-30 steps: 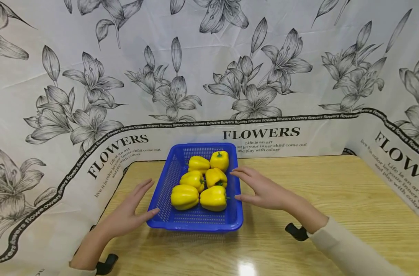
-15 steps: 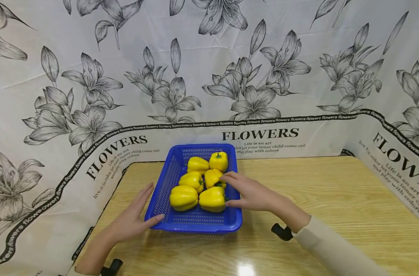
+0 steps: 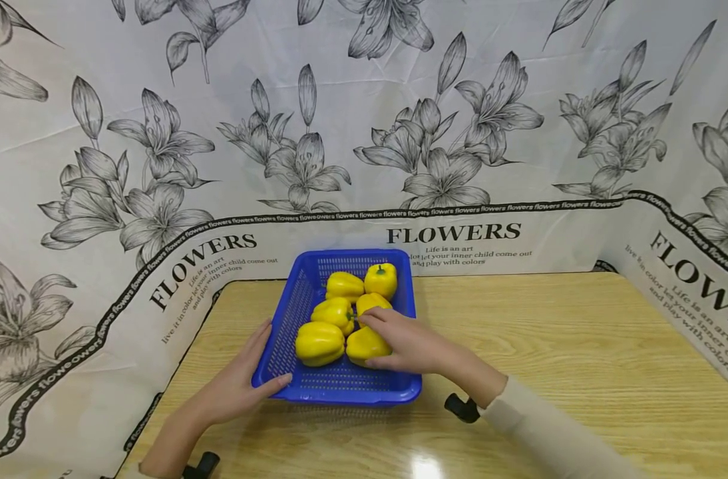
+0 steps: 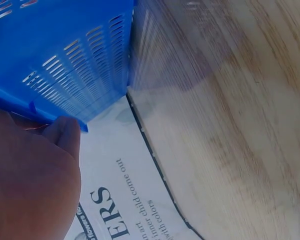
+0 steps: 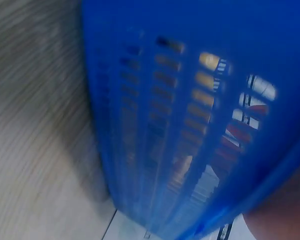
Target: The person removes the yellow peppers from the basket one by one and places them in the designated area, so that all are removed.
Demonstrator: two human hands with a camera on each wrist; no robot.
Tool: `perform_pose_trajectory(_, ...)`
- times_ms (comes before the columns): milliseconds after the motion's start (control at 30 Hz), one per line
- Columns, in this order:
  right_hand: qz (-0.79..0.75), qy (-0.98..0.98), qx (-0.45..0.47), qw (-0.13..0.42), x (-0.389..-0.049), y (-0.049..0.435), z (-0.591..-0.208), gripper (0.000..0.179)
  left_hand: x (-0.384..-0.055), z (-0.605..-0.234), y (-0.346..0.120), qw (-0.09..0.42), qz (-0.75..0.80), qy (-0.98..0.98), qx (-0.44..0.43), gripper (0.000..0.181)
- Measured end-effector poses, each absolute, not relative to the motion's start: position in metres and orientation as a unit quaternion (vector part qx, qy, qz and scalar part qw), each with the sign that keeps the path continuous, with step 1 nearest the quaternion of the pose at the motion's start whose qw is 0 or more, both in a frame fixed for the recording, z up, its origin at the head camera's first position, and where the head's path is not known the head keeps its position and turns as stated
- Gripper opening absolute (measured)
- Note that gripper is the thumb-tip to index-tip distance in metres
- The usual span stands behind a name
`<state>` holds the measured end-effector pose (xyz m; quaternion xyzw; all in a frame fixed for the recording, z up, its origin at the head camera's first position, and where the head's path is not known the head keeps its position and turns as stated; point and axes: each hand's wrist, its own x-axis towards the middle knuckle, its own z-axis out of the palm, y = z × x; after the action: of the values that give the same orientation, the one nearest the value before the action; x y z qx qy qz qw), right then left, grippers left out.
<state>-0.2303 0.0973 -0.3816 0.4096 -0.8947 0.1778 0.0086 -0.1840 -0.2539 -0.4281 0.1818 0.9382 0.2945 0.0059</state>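
Note:
A blue plastic basket (image 3: 346, 392) with slotted walls holds several yellow bell peppers (image 3: 320, 344). My left hand (image 3: 235, 382) grips the basket's left rim, thumb over the edge and fingers along the outer wall. In the left wrist view, the fingers (image 4: 65, 132) bend at the rim. My right hand (image 3: 408, 342) reaches over the right rim and holds the front right bell pepper (image 3: 364, 346), thumb on its near side and fingers across its far side. The right wrist view mostly shows the basket's outer wall (image 5: 140, 100), with yellow visible through the slots.
The basket stands on a wood-grain table (image 3: 549, 346) near its back edge. A white cloth (image 3: 316, 233) printed with black flowers and lettering hangs behind and along the left. Black wrist mounts (image 3: 462, 407) sit under both forearms.
My right hand has moved left from outside the basket, over its right rim, to the front right bell pepper. My left hand has closed in on the left rim.

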Motion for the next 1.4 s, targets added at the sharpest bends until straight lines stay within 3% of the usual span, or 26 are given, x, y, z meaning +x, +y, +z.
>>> perform_pose_trajectory(700,0.15,-0.912,0.382,0.002,-0.21,0.03,-0.384,0.074,-0.183,-0.428,-0.249,0.003,0.287,0.94,0.187,0.103)
perform_pose_trajectory(1400,0.08,-0.938,0.332,0.06,-0.206,-0.017,-0.394,0.072,-0.185,-0.427,-0.246,-0.005,0.291,0.937,0.192,0.107)
